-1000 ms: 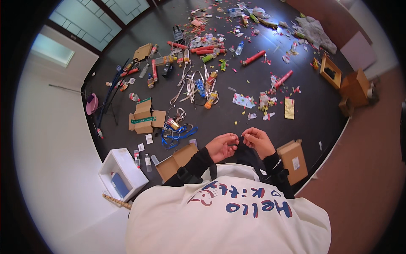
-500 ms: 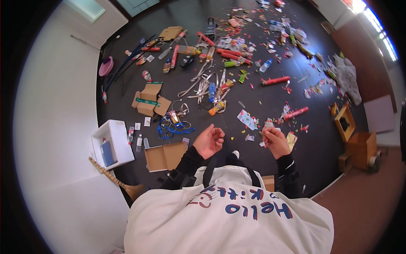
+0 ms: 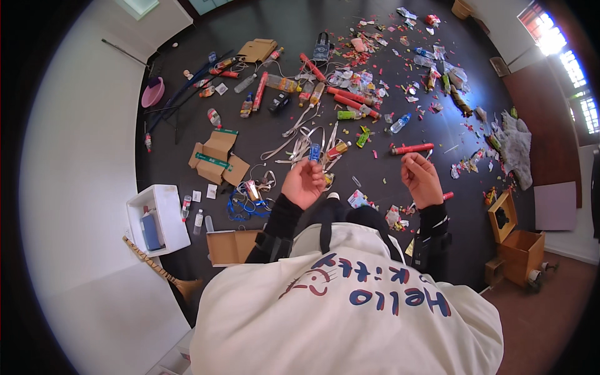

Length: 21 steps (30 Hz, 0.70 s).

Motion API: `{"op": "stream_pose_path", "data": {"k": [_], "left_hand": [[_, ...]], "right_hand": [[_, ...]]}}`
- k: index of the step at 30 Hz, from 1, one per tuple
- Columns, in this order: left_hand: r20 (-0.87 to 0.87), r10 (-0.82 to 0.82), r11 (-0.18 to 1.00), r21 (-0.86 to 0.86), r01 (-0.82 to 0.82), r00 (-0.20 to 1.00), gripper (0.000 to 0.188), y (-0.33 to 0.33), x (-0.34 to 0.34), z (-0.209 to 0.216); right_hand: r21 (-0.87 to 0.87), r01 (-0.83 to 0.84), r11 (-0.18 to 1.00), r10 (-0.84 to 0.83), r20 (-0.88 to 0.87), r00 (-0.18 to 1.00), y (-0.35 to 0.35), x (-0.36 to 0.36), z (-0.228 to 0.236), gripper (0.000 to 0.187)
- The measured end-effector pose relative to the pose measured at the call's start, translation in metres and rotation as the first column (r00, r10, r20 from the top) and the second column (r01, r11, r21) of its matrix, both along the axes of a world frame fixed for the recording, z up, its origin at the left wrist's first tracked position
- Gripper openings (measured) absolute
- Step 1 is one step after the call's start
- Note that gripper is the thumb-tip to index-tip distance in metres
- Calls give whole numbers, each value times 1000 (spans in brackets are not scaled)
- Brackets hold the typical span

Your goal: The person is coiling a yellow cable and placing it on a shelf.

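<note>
My left hand (image 3: 304,184) is held above the dark floor with its fingers loosely curled and apart, and nothing shows in it. Just past its fingertips lie a blue-labelled bottle (image 3: 314,151) and a tangle of pale straps (image 3: 291,130). My right hand (image 3: 421,180) hovers to the right, thumb and fingers drawn together in a pinch; whatever they hold, if anything, is too small to make out. Beyond it on the floor lies a red tube (image 3: 412,149). Crumpled paper scraps (image 3: 394,217) lie nearer me, left of the right wrist.
On the left are a white foam box (image 3: 177,215), a flattened carton (image 3: 219,154), an open cardboard box (image 3: 219,248) and a pink basin (image 3: 152,94). Bottles, red tubes and confetti litter the far floor. A wooden box (image 3: 522,253) and grey plastic sheeting (image 3: 515,150) stand right.
Both hands have moved farther out over the floor, the right also a little to the right. The view has shifted, and my feet show nearer the floor's middle.
</note>
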State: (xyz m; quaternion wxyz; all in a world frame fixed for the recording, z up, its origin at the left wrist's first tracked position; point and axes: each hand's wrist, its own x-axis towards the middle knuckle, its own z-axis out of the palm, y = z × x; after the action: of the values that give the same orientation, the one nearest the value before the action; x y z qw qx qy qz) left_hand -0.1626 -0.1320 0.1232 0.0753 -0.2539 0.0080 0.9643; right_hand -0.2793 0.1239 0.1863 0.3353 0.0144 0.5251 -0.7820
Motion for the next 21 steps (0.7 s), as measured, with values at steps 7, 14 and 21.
{"op": "stream_pose_path", "data": {"k": [7, 14, 21], "left_hand": [[-13, 114, 993, -25, -115, 993, 19, -34, -52, -7], [63, 258, 966, 18, -259, 964, 19, -59, -116, -26], [-11, 367, 929, -51, -367, 930, 20, -79, -225, 1]], "right_hand": [[56, 141, 988, -145, 70, 987, 7, -101, -31, 11], [27, 121, 992, -123, 69, 990, -32, -236, -46, 10], [5, -99, 995, 99, 31, 995, -106, -358, -42, 10]]}}
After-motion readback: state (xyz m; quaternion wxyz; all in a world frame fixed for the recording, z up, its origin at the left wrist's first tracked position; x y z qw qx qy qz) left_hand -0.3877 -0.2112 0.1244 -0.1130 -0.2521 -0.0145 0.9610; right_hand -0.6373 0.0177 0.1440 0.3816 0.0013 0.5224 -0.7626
